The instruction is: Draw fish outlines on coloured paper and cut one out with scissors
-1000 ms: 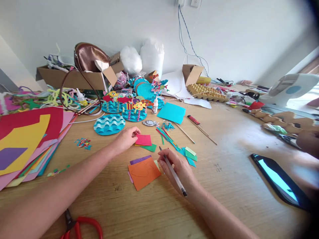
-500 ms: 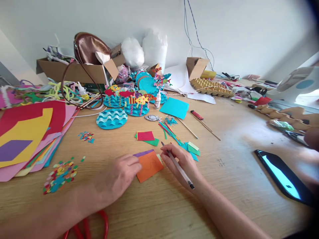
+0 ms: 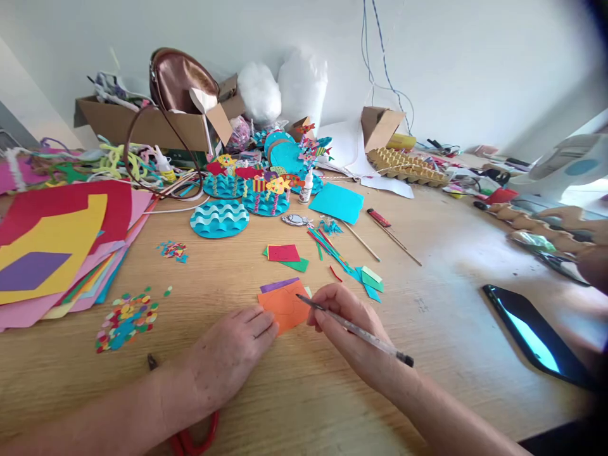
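Note:
My right hand (image 3: 354, 329) pinches a clear-barrelled pen (image 3: 361, 332) with a dark end cap. The pen's tip is over the upper right part of an orange piece of paper (image 3: 289, 304) with thin drawn lines on it. My left hand (image 3: 237, 345) lies with its fingers flat on the left edge of that paper, pressing it against the table. A purple strip (image 3: 279, 285) of paper sticks out behind the orange piece. Partly hidden under my left forearm are red-handled scissors (image 3: 211, 434); one dark tip shows above the arm.
Red and green paper pieces (image 3: 284, 253) lie beyond the orange one. Confetti dots (image 3: 128, 320) and stacked coloured sheets (image 3: 61, 215) are on the left, a phone (image 3: 527, 335) on the right. Paper fish decorations (image 3: 266, 196), a glue bottle (image 3: 306, 188) and an egg tray (image 3: 408, 166) stand farther back.
The pen's tip has come down from beyond the paper to over its upper right part, and the pen lies flatter. My left hand has shifted slightly, and the view has moved a little.

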Action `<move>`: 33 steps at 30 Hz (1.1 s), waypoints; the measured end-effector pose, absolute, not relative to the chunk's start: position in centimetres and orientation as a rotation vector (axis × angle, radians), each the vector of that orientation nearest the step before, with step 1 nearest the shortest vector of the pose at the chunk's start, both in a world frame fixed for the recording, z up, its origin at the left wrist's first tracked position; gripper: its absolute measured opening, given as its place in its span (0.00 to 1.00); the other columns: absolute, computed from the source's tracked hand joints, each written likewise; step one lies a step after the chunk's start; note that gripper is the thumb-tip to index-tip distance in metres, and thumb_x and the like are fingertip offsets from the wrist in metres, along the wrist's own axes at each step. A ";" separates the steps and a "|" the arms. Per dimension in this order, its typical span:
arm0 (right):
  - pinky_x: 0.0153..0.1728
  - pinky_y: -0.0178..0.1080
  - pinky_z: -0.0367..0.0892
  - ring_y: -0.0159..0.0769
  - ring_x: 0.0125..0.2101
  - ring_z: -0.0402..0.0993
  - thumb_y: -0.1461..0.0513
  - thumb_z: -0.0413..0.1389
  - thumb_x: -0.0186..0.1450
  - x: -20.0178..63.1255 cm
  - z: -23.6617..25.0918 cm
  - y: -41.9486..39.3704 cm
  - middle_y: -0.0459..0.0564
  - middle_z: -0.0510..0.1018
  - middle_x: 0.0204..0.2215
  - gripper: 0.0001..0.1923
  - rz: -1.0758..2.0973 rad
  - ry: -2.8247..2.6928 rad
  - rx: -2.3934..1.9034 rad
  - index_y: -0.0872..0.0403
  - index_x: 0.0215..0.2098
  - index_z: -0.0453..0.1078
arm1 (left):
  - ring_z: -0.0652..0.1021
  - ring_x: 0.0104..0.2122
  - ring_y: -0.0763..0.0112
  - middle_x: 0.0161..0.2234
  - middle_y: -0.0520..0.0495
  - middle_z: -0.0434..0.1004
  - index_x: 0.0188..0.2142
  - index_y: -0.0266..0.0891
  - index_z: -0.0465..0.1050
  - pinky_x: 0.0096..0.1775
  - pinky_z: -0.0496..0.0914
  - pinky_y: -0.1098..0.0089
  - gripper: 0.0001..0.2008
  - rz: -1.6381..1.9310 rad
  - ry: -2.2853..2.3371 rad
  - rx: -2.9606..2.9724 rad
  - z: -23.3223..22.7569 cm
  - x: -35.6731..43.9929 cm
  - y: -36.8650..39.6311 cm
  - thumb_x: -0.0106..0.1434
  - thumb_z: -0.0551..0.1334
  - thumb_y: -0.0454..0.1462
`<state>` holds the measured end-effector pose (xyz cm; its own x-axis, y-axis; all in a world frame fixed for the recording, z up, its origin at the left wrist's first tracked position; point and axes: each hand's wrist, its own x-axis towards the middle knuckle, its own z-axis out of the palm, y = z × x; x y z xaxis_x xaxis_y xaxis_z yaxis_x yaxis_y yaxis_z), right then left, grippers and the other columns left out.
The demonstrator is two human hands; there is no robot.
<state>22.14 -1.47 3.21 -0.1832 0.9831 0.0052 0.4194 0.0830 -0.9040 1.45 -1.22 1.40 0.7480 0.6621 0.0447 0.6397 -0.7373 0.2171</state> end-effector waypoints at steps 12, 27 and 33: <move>0.23 0.30 0.59 0.28 0.21 0.65 0.66 0.49 0.60 19.8 1.2 -0.1 0.43 0.71 0.21 0.05 0.817 -1.903 -1.343 0.53 0.29 0.66 | 0.73 0.44 0.61 0.45 0.40 0.74 0.49 0.28 0.68 0.49 0.66 0.63 0.18 0.101 0.967 3.136 0.5 1.1 -2.2 0.62 0.47 0.26; 0.22 0.31 0.59 0.28 0.19 0.66 0.68 0.48 0.59 19.7 0.6 -0.2 0.42 0.72 0.20 0.06 0.755 -2.033 -1.283 0.52 0.30 0.65 | 0.73 0.47 0.62 0.48 0.42 0.74 0.49 0.29 0.69 0.50 0.66 0.65 0.19 0.366 0.969 3.104 -0.4 0.5 -2.4 0.64 0.46 0.27; 0.22 0.31 0.60 0.29 0.19 0.67 0.68 0.49 0.58 19.7 0.4 -0.1 0.43 0.74 0.21 0.07 0.738 -2.042 -1.268 0.52 0.32 0.66 | 0.72 0.47 0.62 0.47 0.41 0.74 0.50 0.29 0.68 0.50 0.65 0.64 0.18 0.315 0.964 3.083 -0.2 0.7 -2.3 0.63 0.48 0.27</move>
<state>19.68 -0.13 0.35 -0.3493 0.9133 0.2092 0.5687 0.3841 -0.7273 0.65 -2.33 -0.22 0.8053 0.5526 0.2149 0.5727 -0.8187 -0.0408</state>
